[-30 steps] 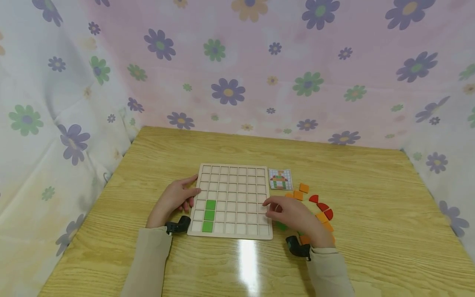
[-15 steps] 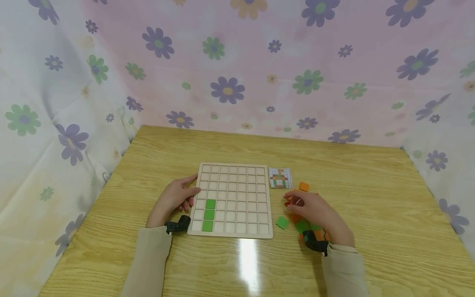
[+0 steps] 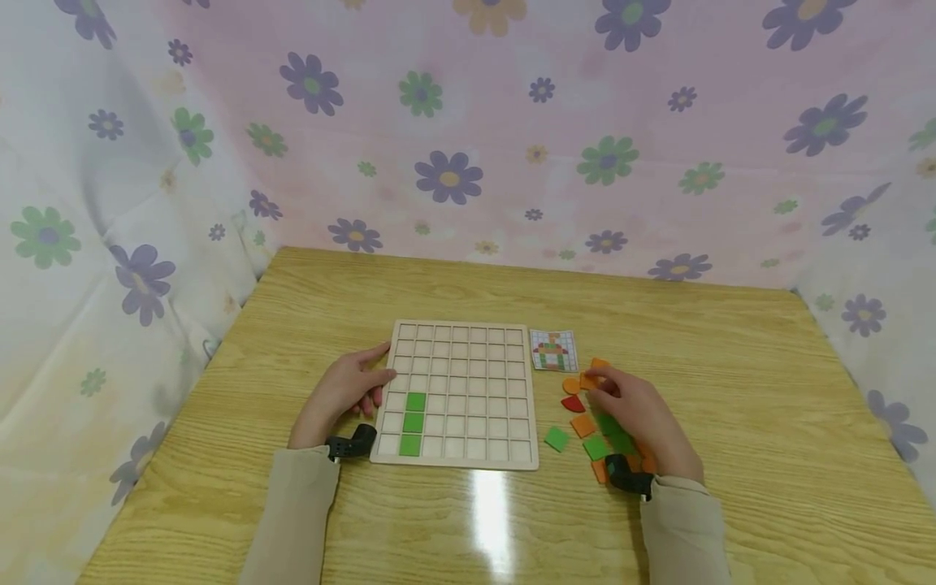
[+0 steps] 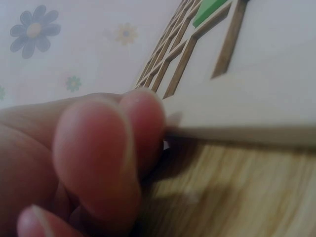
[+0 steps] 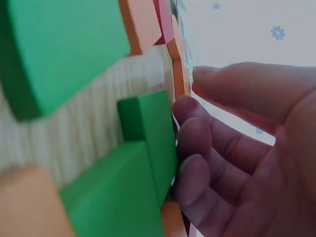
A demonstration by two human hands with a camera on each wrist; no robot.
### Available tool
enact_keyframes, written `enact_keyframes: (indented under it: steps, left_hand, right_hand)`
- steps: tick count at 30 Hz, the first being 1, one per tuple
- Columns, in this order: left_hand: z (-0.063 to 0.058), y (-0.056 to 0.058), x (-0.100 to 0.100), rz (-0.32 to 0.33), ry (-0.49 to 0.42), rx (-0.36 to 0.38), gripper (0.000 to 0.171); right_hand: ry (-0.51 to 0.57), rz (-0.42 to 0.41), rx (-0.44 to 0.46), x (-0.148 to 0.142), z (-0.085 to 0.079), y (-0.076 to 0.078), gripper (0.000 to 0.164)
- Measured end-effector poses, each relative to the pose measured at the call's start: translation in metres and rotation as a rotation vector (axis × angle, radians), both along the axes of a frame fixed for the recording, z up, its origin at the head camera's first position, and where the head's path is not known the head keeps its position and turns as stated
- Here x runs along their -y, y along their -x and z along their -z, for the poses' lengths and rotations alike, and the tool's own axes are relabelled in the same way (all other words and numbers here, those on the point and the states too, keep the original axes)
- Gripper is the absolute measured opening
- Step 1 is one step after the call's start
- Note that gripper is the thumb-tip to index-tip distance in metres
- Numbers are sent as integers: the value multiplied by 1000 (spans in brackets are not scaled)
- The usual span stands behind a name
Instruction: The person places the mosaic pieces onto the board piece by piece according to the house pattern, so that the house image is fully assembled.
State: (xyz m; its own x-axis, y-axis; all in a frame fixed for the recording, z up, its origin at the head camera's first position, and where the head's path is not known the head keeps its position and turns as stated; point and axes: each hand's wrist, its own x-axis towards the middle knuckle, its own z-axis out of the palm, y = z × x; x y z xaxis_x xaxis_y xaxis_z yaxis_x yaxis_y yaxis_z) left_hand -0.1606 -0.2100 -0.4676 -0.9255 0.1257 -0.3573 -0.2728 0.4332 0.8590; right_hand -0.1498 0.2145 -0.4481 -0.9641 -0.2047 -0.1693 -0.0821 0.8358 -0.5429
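Observation:
A wooden grid board [image 3: 453, 465] lies on the table, with three green square tiles [image 3: 413, 422] stacked in a column at its lower left. My left hand [image 3: 345, 386] holds the board's left edge, the thumb over the rim; in the left wrist view its fingertips [image 4: 94, 148] are right at the frame. Over the loose pieces on the right, my right hand [image 3: 643, 414] reaches with fingers bent and apart, fingertips at an orange tile [image 3: 588, 382]. Green tiles [image 5: 153, 143] stand out close beside its fingers in the right wrist view. Part of the pile is hidden beneath this hand.
A pattern card [image 3: 553, 351] lies by the board's upper right. Between board and right hand are a green tile [image 3: 556, 439], a red quarter-round piece [image 3: 573, 404] and an orange disc [image 3: 571, 386]. Flowered cloth [image 3: 497, 130] encloses the table [image 3: 746, 390] behind and at the sides.
My right hand has moved right, away from the board's edge and over the loose pieces, uncovering the green tile, red piece and orange disc. My left hand stays on the board.

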Motion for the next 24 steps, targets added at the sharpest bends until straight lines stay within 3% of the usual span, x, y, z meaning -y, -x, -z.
enact_keyframes:
  steps: [10, 24]
  left_hand:
    - [0, 1, 0, 4, -2, 5, 57]
    - [2, 1, 0, 3, -5, -5, 57]
  right_hand:
    - [-45, 37, -30, 9, 2, 3, 34]
    - [26, 68, -10, 12, 0, 2, 26]
